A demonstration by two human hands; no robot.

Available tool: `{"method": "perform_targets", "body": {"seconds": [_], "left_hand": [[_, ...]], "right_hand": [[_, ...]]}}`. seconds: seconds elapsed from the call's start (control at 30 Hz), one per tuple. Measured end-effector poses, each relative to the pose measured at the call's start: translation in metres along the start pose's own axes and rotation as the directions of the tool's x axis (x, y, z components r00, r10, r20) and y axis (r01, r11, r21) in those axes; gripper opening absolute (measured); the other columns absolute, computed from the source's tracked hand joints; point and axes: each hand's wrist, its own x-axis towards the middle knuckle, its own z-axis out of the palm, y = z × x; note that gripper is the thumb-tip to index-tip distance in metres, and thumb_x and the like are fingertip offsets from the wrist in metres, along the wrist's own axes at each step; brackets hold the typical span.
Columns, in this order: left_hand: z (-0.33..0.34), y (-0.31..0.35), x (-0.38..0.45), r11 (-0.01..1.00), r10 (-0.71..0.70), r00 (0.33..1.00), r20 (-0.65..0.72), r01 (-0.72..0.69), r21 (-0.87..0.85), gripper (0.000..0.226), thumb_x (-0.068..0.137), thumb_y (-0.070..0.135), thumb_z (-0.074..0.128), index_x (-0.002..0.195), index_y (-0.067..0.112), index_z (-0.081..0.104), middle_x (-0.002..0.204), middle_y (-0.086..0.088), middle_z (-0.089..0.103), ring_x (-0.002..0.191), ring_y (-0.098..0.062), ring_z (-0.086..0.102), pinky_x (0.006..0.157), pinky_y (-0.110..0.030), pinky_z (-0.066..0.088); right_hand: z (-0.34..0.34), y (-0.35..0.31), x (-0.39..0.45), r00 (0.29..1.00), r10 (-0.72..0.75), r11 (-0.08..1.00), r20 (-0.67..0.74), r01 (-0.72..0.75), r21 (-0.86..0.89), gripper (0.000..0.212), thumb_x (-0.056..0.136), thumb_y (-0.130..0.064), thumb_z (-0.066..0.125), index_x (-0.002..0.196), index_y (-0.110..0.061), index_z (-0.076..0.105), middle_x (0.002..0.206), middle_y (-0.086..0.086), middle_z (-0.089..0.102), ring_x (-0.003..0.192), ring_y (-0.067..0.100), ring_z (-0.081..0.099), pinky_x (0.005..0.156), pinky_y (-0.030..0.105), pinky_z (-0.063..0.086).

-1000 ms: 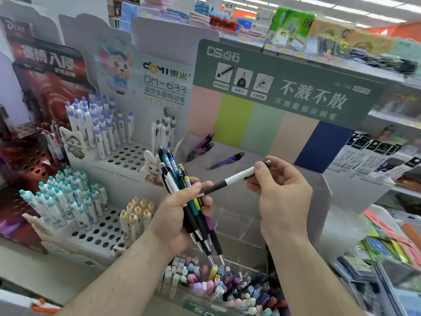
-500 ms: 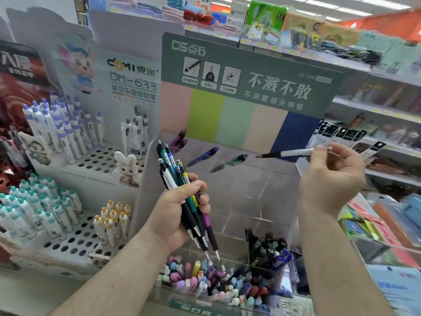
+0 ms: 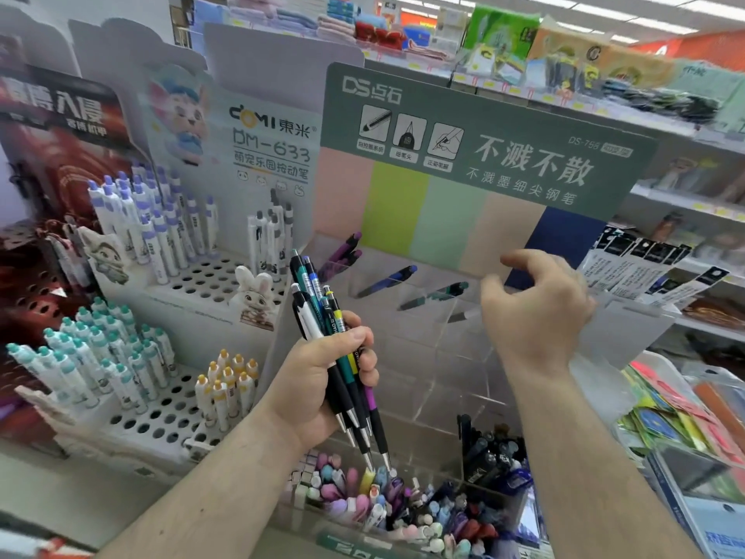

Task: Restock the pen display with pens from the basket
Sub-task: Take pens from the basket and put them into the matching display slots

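Observation:
My left hand [image 3: 318,381] grips a bundle of several click pens [image 3: 316,296], tips pointing down, in front of the clear acrylic pen display [image 3: 427,357] with the green header card. My right hand [image 3: 536,316] hovers at the display's upper tier with fingers spread and loosely curled, holding nothing. Just left of its thumb the grey tip of a white pen [image 3: 465,315] lies in a slot; the rest of it is hidden behind the hand. Other slots hold purple pens [image 3: 342,256], a blue pen [image 3: 387,280] and a teal pen [image 3: 435,294]. No basket is in view.
A white peg-hole stand [image 3: 189,276] with upright purple, teal and yellow capped pens stands to the left. Clear bins of mixed pens [image 3: 383,502] sit below the display. Packaged stationery [image 3: 653,268] hangs to the right, and shelves run behind.
My right hand carried the white pen from the bundle up to the right, set it into a display slot and let go. The left hand kept holding its bundle.

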Motion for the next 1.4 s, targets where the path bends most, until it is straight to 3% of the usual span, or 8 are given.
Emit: {"method": "perform_targets", "body": {"seconds": [0.17,0.33,0.7,0.9,1.0,1.13,1.27,1.4], "left_hand": [[-0.01,0.009,-0.006,0.999,0.032,0.999,-0.031,-0.031,0.009,0.02,0.071,0.004,0.061,0.087,0.015,0.055,0.07,-0.003,0.056,0.051,-0.014,0.051,0.047,-0.026,0.045],[-0.017,0.021,-0.013,0.999,0.048,0.997,-0.068,-0.047,0.01,0.02,0.07,0.003,0.062,0.086,0.015,0.056,0.07,-0.003,0.056,0.05,-0.014,0.051,0.046,-0.026,0.045],[-0.029,0.031,-0.019,0.997,0.066,0.997,-0.046,-0.064,0.035,0.024,0.071,0.002,0.063,0.09,0.015,0.054,0.071,-0.003,0.055,0.053,-0.014,0.052,0.048,-0.026,0.046],[-0.028,0.028,-0.02,0.994,0.01,1.0,0.009,-0.011,0.105,0.029,0.063,0.004,0.072,0.086,0.014,0.058,0.07,-0.006,0.054,0.053,-0.017,0.052,0.05,-0.028,0.046],[-0.025,0.024,-0.019,0.99,-0.008,0.999,0.043,0.002,0.143,0.027,0.059,0.005,0.075,0.081,0.012,0.061,0.068,-0.007,0.051,0.05,-0.017,0.051,0.049,-0.028,0.046],[-0.023,0.02,-0.02,0.957,-0.045,0.996,0.072,0.023,0.289,0.004,0.07,0.005,0.066,0.07,0.01,0.066,0.061,-0.007,0.048,0.05,-0.015,0.049,0.05,-0.026,0.044],[-0.03,0.011,-0.018,0.976,-0.111,0.987,0.118,0.086,0.198,0.021,0.059,0.015,0.083,0.073,0.008,0.069,0.068,-0.006,0.054,0.052,-0.014,0.052,0.05,-0.027,0.046],[-0.03,0.004,-0.017,0.98,-0.148,0.977,0.153,0.124,0.156,0.029,0.064,0.023,0.089,0.078,0.008,0.069,0.072,-0.006,0.058,0.054,-0.015,0.053,0.052,-0.028,0.047]], "right_hand": [[0.03,-0.067,0.009,0.937,-0.145,0.979,0.316,0.089,0.185,0.008,0.083,-0.024,0.067,0.085,-0.023,0.075,0.079,-0.011,0.069,0.082,0.016,0.066,0.084,0.04,0.054],[0.065,-0.103,0.02,0.795,-0.098,0.988,0.599,0.148,-0.033,0.02,0.086,-0.035,0.066,0.102,-0.023,0.07,0.096,-0.006,0.071,0.095,0.021,0.065,0.084,0.034,0.054],[0.08,-0.108,0.012,0.74,-0.133,0.978,0.66,0.205,-0.033,0.016,0.081,-0.016,0.058,0.079,-0.019,0.074,0.072,-0.001,0.073,0.068,0.012,0.062,0.064,0.025,0.05],[0.064,-0.105,0.008,0.81,-0.216,0.976,0.546,0.198,0.091,0.012,0.085,-0.03,0.069,0.094,-0.026,0.075,0.096,-0.003,0.066,0.099,0.018,0.059,0.091,0.035,0.048],[0.036,-0.107,-0.016,0.668,-0.234,0.957,0.706,0.029,0.289,0.022,0.083,-0.038,0.075,0.07,-0.023,0.068,0.059,-0.015,0.06,0.058,0.0,0.054,0.059,0.021,0.043],[0.026,-0.091,-0.041,0.455,-0.167,0.961,0.875,-0.123,0.247,0.036,0.08,-0.037,0.082,0.068,-0.01,0.062,0.049,-0.009,0.058,0.042,0.005,0.053,0.048,0.019,0.042],[0.022,-0.077,-0.045,0.39,-0.136,0.911,0.911,-0.312,0.27,0.024,0.087,-0.018,0.076,0.072,-0.005,0.064,0.058,0.015,0.065,0.047,0.027,0.064,0.056,0.039,0.055],[0.018,-0.073,-0.046,0.471,-0.09,0.955,0.877,-0.209,0.21,0.019,0.085,-0.013,0.069,0.067,-0.012,0.063,0.053,0.003,0.065,0.049,0.016,0.063,0.062,0.036,0.057]]}}
